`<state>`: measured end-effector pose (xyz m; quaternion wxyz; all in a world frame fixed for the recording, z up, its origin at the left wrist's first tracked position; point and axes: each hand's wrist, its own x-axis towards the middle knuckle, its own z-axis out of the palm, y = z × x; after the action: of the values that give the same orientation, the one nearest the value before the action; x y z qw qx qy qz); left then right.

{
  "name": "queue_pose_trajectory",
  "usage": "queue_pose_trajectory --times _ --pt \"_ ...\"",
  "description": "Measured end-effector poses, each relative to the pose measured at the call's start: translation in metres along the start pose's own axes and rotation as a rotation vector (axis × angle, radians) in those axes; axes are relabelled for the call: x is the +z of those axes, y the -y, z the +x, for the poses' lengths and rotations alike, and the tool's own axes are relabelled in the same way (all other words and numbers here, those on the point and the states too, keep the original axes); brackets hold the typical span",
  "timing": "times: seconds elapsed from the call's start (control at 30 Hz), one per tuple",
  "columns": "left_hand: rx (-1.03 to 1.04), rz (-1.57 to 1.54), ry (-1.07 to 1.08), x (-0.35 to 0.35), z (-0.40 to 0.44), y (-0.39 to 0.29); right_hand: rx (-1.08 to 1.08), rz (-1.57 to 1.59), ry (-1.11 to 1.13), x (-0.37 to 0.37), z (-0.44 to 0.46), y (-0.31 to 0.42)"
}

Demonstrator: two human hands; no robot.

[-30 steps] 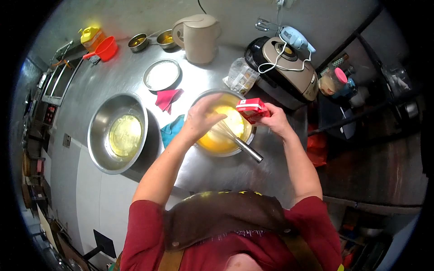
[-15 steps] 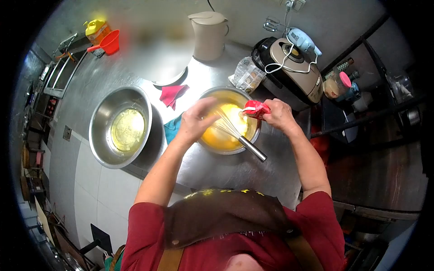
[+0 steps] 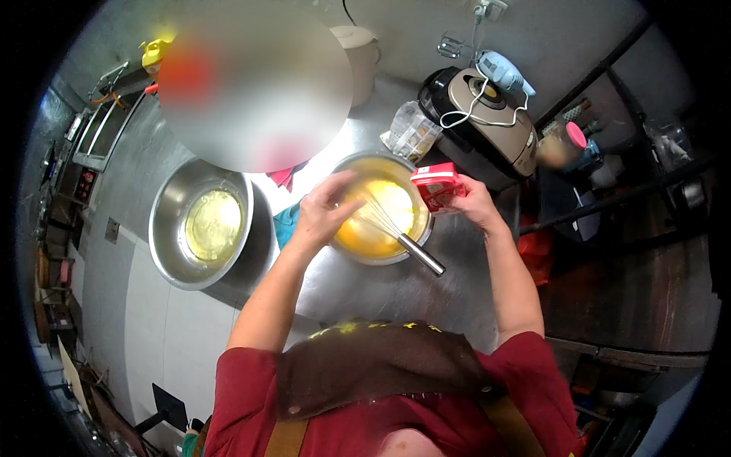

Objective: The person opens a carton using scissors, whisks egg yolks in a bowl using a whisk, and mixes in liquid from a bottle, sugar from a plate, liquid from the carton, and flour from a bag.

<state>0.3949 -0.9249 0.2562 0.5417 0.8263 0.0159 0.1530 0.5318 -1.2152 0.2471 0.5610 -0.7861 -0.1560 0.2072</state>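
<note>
My right hand [image 3: 477, 207] is closed around a red and white carton [image 3: 435, 180] at the right rim of a steel mixing bowl [image 3: 368, 161]. Inside the bowl is a yellow mixture [image 3: 390, 199]. A wire whisk [image 3: 418, 251] rests in it, its metal handle leaning over the near right rim. My left hand [image 3: 323, 210] hovers at the bowl's left side with fingers spread and holds nothing; its fingertips are slightly blurred. Whether it touches the rim I cannot tell.
To the left stands a larger steel bowl [image 3: 162, 236] with clear yellowish liquid. A teal cloth [image 3: 285, 224] lies between the bowls. Behind are a plastic bag [image 3: 412, 131], a rice cooker [image 3: 480, 99] with a blue hand mixer [image 3: 506, 71] on top, and a beige jug [image 3: 362, 57]. A blurred patch hides the back left.
The carton in my right hand has turned from tilted over the bowl to showing its broad side, farther back from the middle. My left hand stays over the bowl's left side.
</note>
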Motion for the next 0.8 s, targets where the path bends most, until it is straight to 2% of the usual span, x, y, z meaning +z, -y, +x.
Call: queue_pose_trajectory --times 0.03,0.07,0.13,0.17,0.27,0.33,0.4,0.43,0.47,0.57,0.6,0.67,0.7,0.77,0.8 --pt "0.001 -0.012 -0.007 0.001 -0.001 0.002 -0.041 0.271 0.017 0.002 -0.005 0.003" --pt "0.001 -0.025 -0.014 0.001 -0.002 0.003 -0.045 0.266 0.014 0.003 -0.007 -0.002" --pt "0.011 -0.029 -0.013 0.001 -0.003 0.003 -0.095 0.707 0.031 0.007 -0.013 -0.007" --pt "0.006 -0.033 -0.009 0.001 -0.004 0.004 -0.114 0.831 0.006 0.013 -0.016 -0.011" --pt "0.002 -0.049 -0.012 0.003 -0.005 0.004 -0.133 0.865 0.103 0.015 -0.012 -0.021" --pt "0.003 -0.062 -0.018 0.004 -0.007 0.004 -0.127 0.892 -0.002 0.021 -0.012 -0.019" --pt "0.004 -0.063 -0.018 0.004 -0.007 0.003 -0.162 0.576 0.026 0.021 -0.009 -0.020" --pt "0.005 -0.062 -0.020 0.003 -0.006 0.004 -0.114 0.443 -0.023 0.024 -0.012 -0.009" --pt "0.011 -0.055 -0.009 0.003 -0.006 0.006 -0.113 0.443 -0.018 0.022 -0.011 -0.008" --pt "0.007 -0.028 -0.001 0.002 -0.007 0.009 -0.110 0.087 -0.105 0.016 -0.011 -0.001" --pt "0.005 -0.008 0.000 0.003 -0.008 0.010 -0.109 0.088 -0.101 0.015 -0.014 0.010" --pt "-0.006 -0.016 0.000 0.004 -0.008 0.011 -0.029 -0.500 -0.143 0.012 -0.020 0.027" --pt "-0.013 -0.026 0.001 0.005 -0.008 0.012 -0.029 -0.498 -0.140 0.012 -0.018 0.026" --pt "-0.011 -0.025 0.003 0.006 -0.008 0.013 -0.258 -0.781 -0.140 0.012 -0.015 0.023" --pt "-0.005 -0.025 0.005 0.006 -0.007 0.013 -0.258 -0.781 -0.139 0.013 -0.014 0.024"
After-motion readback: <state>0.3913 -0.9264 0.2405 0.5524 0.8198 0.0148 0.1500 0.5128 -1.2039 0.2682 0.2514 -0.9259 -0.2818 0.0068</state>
